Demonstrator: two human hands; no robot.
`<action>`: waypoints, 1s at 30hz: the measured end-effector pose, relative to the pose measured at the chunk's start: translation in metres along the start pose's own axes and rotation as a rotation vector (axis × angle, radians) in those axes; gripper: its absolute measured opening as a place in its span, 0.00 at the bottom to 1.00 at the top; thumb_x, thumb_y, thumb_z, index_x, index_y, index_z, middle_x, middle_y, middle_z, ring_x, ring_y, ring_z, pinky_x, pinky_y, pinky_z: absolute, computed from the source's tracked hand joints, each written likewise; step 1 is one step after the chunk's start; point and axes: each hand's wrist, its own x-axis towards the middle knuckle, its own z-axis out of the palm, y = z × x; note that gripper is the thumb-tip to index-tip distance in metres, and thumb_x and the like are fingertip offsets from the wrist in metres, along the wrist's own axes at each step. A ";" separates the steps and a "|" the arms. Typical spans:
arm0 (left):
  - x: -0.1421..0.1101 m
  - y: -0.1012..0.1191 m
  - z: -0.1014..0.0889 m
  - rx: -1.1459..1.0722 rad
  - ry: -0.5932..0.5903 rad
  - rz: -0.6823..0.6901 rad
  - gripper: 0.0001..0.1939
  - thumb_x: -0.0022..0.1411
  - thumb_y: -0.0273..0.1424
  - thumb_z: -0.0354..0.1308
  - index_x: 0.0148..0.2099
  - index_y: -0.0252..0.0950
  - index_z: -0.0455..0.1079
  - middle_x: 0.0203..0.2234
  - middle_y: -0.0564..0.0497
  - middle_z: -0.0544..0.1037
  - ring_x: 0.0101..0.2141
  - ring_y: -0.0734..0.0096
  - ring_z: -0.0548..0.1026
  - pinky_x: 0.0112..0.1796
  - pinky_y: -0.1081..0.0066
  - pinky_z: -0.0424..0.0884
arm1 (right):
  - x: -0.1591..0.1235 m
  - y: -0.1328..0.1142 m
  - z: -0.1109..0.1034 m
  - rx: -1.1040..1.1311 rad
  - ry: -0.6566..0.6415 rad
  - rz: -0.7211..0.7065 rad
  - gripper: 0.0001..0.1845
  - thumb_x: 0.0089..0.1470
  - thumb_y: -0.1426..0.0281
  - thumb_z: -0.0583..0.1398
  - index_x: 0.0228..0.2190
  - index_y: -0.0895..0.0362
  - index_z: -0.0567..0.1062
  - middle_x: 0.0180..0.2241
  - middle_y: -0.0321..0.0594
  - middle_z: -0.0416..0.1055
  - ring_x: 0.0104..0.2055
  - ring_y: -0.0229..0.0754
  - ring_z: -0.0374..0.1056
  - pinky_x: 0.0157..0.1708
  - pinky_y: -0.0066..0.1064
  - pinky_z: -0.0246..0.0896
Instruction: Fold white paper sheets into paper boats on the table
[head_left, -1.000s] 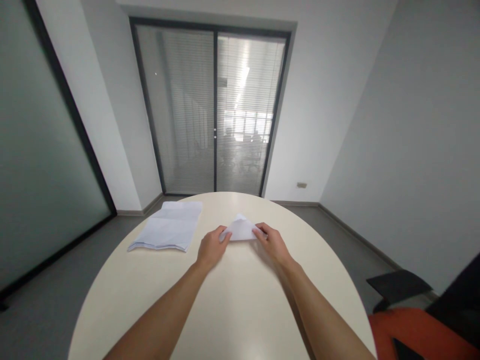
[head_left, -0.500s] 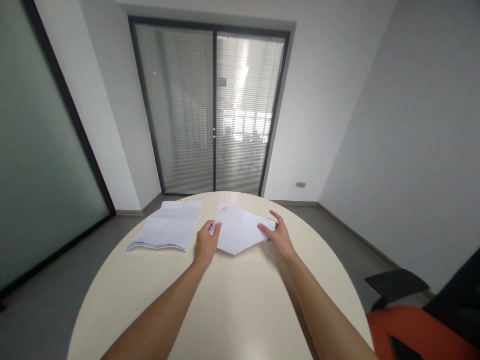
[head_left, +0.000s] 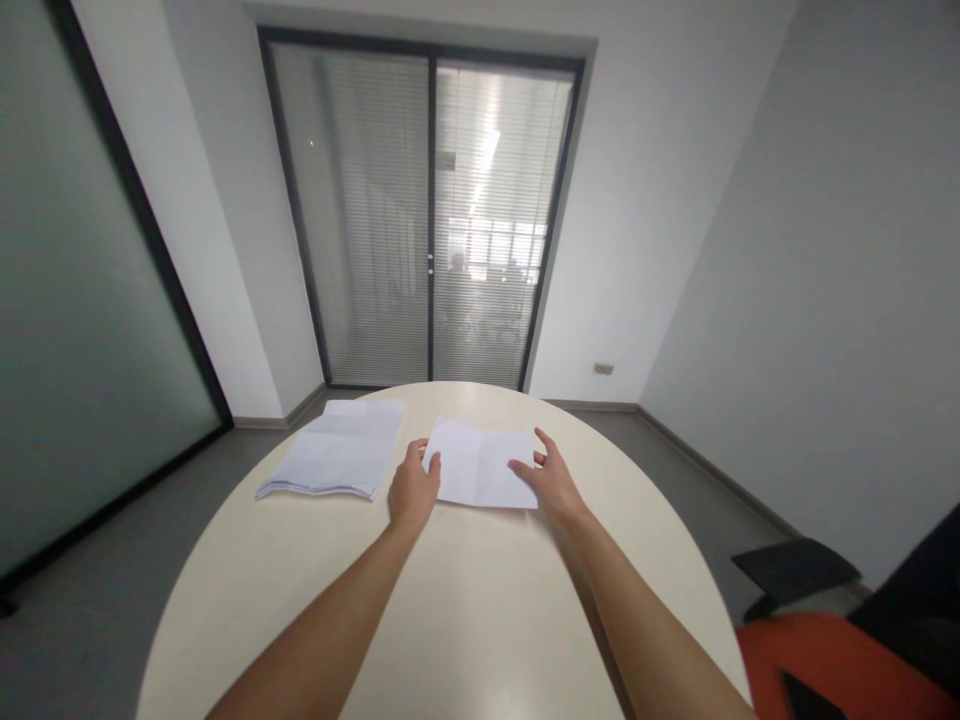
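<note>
White paper sheet [head_left: 476,468] sits at the middle of the far half of the round, cream-coloured surface [head_left: 442,620], between two bare hands, a faint crease running from its near edge toward its far edge. From the left, a frosted glass panel [head_left: 67,330] in a dark frame stands beyond the surface, with grey floor [head_left: 97,590] at its foot. Next comes a stack of white paper [head_left: 337,450] on the left far part of the surface, its layers showing along the near edge; it lies apart from the sheet. Just right of the stack, the left hand [head_left: 415,488] grips the sheet's left edge, thumb on top and the other fingers partly hidden. Behind, at the far side of the room, blinds [head_left: 487,330] cover a two-pane glazed partition [head_left: 431,160]. At the sheet's right edge, the right hand [head_left: 551,480] holds the paper with its thumb on top, index finger lifted clear; how the other fingers meet the underside cannot be told. Farther right, a small plate [head_left: 603,368] is fixed low on the far wall [head_left: 622,200]. At the near right, beside the surface, stands a chair with an orange-red seat [head_left: 832,655] and a black armrest [head_left: 799,572].
</note>
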 end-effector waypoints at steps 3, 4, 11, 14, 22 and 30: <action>-0.006 0.005 0.002 0.061 0.017 0.200 0.30 0.64 0.30 0.54 0.67 0.36 0.54 0.61 0.40 0.67 0.60 0.58 0.66 0.58 0.60 0.63 | 0.005 0.013 -0.002 -0.074 0.046 0.014 0.57 0.43 0.65 0.68 0.67 0.54 0.44 0.45 0.49 0.74 0.42 0.51 0.76 0.37 0.41 0.75; -0.009 0.007 0.002 0.070 -0.025 0.285 0.30 0.64 0.29 0.53 0.67 0.36 0.54 0.63 0.41 0.65 0.61 0.59 0.64 0.60 0.60 0.60 | 0.007 0.017 -0.004 -0.107 0.054 0.005 0.57 0.42 0.65 0.68 0.67 0.54 0.45 0.45 0.49 0.74 0.42 0.50 0.75 0.37 0.40 0.75; -0.036 0.014 0.010 0.293 -0.526 0.476 0.30 0.66 0.46 0.51 0.66 0.40 0.62 0.66 0.41 0.61 0.66 0.47 0.55 0.64 0.46 0.49 | 0.010 0.026 -0.020 -0.578 0.041 -0.095 0.32 0.51 0.62 0.61 0.57 0.54 0.67 0.40 0.45 0.76 0.36 0.45 0.74 0.38 0.38 0.71; -0.037 0.016 0.009 0.329 -0.564 0.460 0.32 0.64 0.49 0.52 0.66 0.42 0.62 0.67 0.42 0.58 0.67 0.46 0.51 0.64 0.44 0.46 | 0.008 0.024 -0.026 -0.775 0.069 -0.137 0.20 0.54 0.67 0.58 0.49 0.53 0.76 0.42 0.45 0.77 0.39 0.45 0.74 0.45 0.40 0.68; -0.030 0.019 0.006 0.310 -0.551 0.488 0.24 0.67 0.42 0.51 0.62 0.41 0.67 0.64 0.43 0.65 0.65 0.48 0.58 0.62 0.44 0.52 | 0.013 0.028 -0.021 -0.693 0.014 -0.249 0.21 0.52 0.73 0.56 0.48 0.58 0.77 0.66 0.53 0.54 0.53 0.45 0.70 0.55 0.40 0.64; -0.030 0.016 0.006 0.376 -0.519 0.416 0.26 0.67 0.45 0.51 0.63 0.43 0.65 0.65 0.42 0.63 0.66 0.45 0.54 0.62 0.40 0.50 | -0.004 0.009 -0.016 -0.874 -0.229 -0.371 0.18 0.51 0.67 0.63 0.45 0.55 0.80 0.57 0.50 0.70 0.62 0.53 0.61 0.64 0.53 0.46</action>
